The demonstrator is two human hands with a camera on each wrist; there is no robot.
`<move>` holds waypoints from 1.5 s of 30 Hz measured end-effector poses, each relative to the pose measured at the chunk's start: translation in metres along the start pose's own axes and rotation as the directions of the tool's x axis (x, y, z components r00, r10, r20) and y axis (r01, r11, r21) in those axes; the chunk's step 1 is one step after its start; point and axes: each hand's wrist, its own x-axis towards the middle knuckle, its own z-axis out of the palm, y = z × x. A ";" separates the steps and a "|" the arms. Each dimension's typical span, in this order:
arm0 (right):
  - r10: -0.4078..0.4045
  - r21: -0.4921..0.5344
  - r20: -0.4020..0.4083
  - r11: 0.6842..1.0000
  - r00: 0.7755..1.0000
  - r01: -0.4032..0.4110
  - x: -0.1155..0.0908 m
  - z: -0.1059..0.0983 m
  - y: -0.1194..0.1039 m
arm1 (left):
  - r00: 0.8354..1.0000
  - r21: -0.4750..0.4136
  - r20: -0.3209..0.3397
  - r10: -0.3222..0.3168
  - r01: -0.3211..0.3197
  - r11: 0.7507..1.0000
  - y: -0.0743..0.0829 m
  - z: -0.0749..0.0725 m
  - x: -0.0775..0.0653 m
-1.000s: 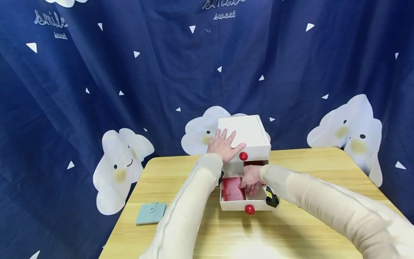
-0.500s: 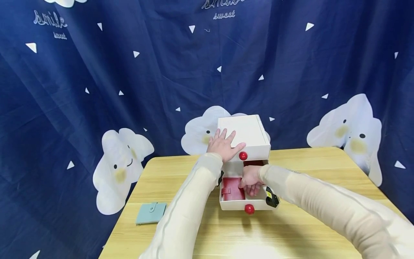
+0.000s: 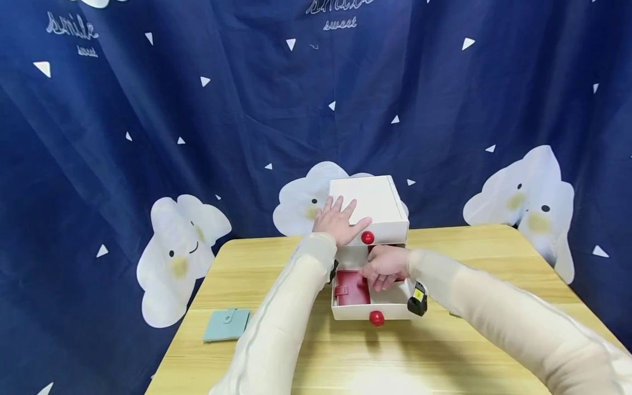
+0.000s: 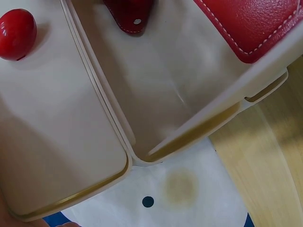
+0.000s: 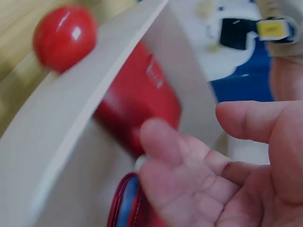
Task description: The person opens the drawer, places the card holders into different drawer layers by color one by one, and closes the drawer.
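My left hand [image 3: 338, 220] rests with spread fingers on the top left of a white drawer box [image 3: 370, 200]. The box's lower drawer [image 3: 345, 312] is pulled out. Inside at left lies a red wallet [image 3: 352, 288] with a strap. My right hand [image 3: 387, 264] is over the drawer's right part, its thumb apart from its loosely bent fingers in the right wrist view and nothing between them. Close by those fingers is a second dark red wallet [image 5: 125, 203] with a bluish edge. A dark red strap with a snap [image 4: 130, 21] shows farther back inside the drawer.
A light blue wallet [image 3: 226, 325] lies on the wooden table [image 3: 276, 263] at left. Red round knobs stick out from the upper [image 3: 367, 237] and lower [image 3: 377, 318] drawer fronts. A dark blue curtain [image 3: 247, 109] hangs behind the table.
My right hand has lifted a little and shifted slightly back in the drawer, its wrist turning. The left hand and the left red wallet stay in place; the head view has shifted slightly.
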 end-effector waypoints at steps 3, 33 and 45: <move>-0.069 0.083 0.022 0.994 0.997 0.067 -0.004 0.000 0.001 | 1.000 0.003 0.005 0.002 -0.002 1.000 -0.002 -0.001 0.000; -0.384 0.438 0.085 0.843 0.919 0.311 -0.061 0.040 0.016 | 1.000 -0.017 0.016 0.002 -0.002 1.000 0.000 -0.006 -0.003; -0.403 0.552 0.167 0.794 0.900 0.254 -0.060 0.071 0.030 | 1.000 0.003 0.018 -0.001 0.001 1.000 0.000 -0.003 -0.001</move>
